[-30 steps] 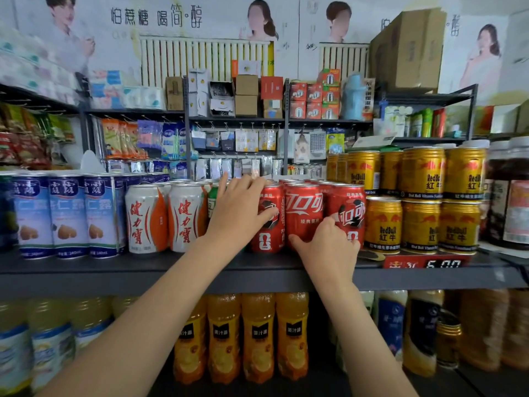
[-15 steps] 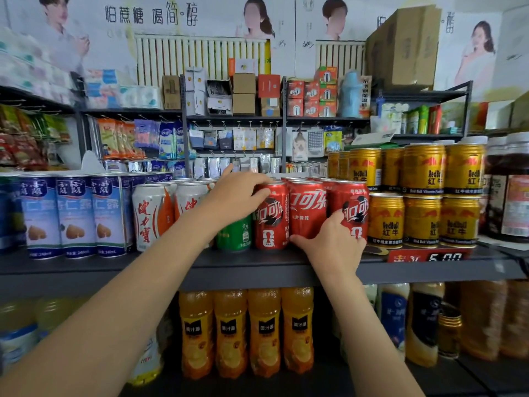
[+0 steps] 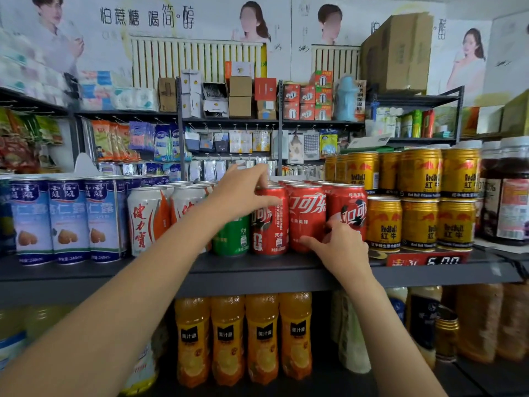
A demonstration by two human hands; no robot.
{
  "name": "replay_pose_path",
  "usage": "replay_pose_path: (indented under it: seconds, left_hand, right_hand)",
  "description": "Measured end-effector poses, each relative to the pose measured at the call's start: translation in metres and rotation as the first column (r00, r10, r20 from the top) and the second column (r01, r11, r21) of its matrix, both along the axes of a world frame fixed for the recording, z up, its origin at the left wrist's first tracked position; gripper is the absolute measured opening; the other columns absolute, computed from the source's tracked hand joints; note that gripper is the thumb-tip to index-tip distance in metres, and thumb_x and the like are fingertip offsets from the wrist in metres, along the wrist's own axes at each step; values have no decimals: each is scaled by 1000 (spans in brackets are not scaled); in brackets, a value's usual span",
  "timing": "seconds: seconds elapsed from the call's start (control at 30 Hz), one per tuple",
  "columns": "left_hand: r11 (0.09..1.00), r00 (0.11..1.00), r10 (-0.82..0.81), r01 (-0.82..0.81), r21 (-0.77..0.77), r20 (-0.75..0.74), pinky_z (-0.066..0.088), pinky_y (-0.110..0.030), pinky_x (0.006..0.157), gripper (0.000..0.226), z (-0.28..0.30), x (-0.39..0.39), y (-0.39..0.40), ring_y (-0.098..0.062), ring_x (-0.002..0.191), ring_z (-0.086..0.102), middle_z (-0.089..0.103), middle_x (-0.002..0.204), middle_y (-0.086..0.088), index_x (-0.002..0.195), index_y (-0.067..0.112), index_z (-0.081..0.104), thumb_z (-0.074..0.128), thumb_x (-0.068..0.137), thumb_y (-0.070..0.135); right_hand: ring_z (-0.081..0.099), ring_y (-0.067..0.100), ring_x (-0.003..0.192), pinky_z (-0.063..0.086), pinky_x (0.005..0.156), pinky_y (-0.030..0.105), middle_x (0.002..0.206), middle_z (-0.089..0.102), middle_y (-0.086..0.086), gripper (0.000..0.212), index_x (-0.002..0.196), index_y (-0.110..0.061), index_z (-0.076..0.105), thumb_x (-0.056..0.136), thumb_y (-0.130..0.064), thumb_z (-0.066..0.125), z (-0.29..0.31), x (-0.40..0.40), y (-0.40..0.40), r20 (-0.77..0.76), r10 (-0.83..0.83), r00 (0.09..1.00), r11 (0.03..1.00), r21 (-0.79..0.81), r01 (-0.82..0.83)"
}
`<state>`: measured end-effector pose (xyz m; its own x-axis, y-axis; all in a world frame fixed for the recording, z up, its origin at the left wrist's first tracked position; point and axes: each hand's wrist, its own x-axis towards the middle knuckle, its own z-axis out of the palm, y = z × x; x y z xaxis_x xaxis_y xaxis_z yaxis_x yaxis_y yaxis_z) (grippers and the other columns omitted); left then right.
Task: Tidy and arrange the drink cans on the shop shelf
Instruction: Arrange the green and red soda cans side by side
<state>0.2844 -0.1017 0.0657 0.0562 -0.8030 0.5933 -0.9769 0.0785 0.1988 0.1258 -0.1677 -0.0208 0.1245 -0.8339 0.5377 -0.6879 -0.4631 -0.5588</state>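
Roughly mid-job, I'd say. On the shelf (image 3: 257, 270) the front row already reads tidy at both ends: blue almond-drink cans (image 3: 68, 222) flush on the left w/ labels out, white-orange cans (image 3: 146, 219) next to them, gold Red Bull cans (image 3: 419, 222) stacked two tiers on the right. The middle is what's being worked. Three red cola cans (image 3: 307, 217) stand upright side by side, touching, near the front edge, but their labels aren't matched: the centre one faces out, the outer two look turned. A green can (image 3: 232, 237) sits just left of them, partly hidden behind the forearm, prob. the odd one in this block.

Left hand (image 3: 243, 193) is draped over the top of the leftmost cola can, fingers reaching to the rims behind, thumb laid across its front; looks like a loose grip on it. Right hand (image 3: 339, 245) is low at the base of the centre and right cola cans, thumb and fingertips pinching the side of the right one.

Still left, by my read: turn the cola labels forward, sort the green can, check rows behind, which I can't see well.
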Motion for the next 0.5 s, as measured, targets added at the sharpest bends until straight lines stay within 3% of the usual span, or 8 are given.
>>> replay_pose_path:
  seconds: [0.07, 0.13, 0.23, 0.33, 0.43, 0.5]
  left_hand:
    - [981, 984, -111, 131, 146, -138, 35, -36, 101, 19, 10, 10, 7, -19, 122, 45, 54, 126, 0, 88, 18, 49, 65, 82, 26]
    - [961, 977, -143, 175, 216, -156, 32, -29, 96, 19, 16, 13, 11, -17, 126, 43, 48, 135, 1, 96, 16, 50, 64, 84, 22]
    - [988, 999, -38, 41, 151, -24, 36, -31, 94, 33, 13, 4, 7, -17, 112, 49, 56, 114, 3, 94, 18, 49, 62, 81, 46]
    - [985, 977, 170, -164, -58, 130, 31, -37, 100, 50, 0, -13, -2, -15, 90, 48, 52, 91, 7, 89, 18, 43, 58, 73, 64]
    - [973, 962, 202, -175, -151, 184, 27, -36, 103, 43, -3, -18, -3, -16, 89, 48, 52, 87, 7, 86, 18, 42, 59, 77, 57]
    - [999, 996, 51, -51, 2, 70, 31, -37, 103, 31, 4, -9, 3, -16, 100, 50, 57, 97, 4, 84, 19, 43, 62, 81, 43]
  right_hand:
    - [57, 22, 108, 41, 97, 47, 116, 60, 3, 71, 133, -11, 39, 79, -50, 65, 1, -1, 2, -5, 12, 1000, 1000, -6, -12]
    - [54, 21, 112, 39, 98, 46, 120, 56, 2, 68, 128, -13, 41, 78, -51, 65, 1, 1, 6, 7, -9, 1000, 999, -38, 9]
    - [51, 24, 115, 36, 97, 42, 123, 51, 4, 72, 123, -11, 43, 75, -61, 62, 3, 8, 13, -7, -101, 995, 990, -101, 99]
    - [50, 23, 115, 35, 96, 38, 122, 50, 4, 69, 120, -12, 42, 75, -61, 61, -2, 14, 14, -11, -175, 984, 971, -168, 171]
    - [51, 22, 114, 35, 96, 37, 122, 50, 3, 66, 120, -13, 42, 77, -60, 60, -8, 17, 13, 3, -188, 982, 963, -199, 184]
    - [50, 23, 115, 34, 96, 38, 124, 48, 4, 66, 122, -13, 41, 79, -58, 59, -8, 17, 13, -6, -186, 983, 964, -194, 181]
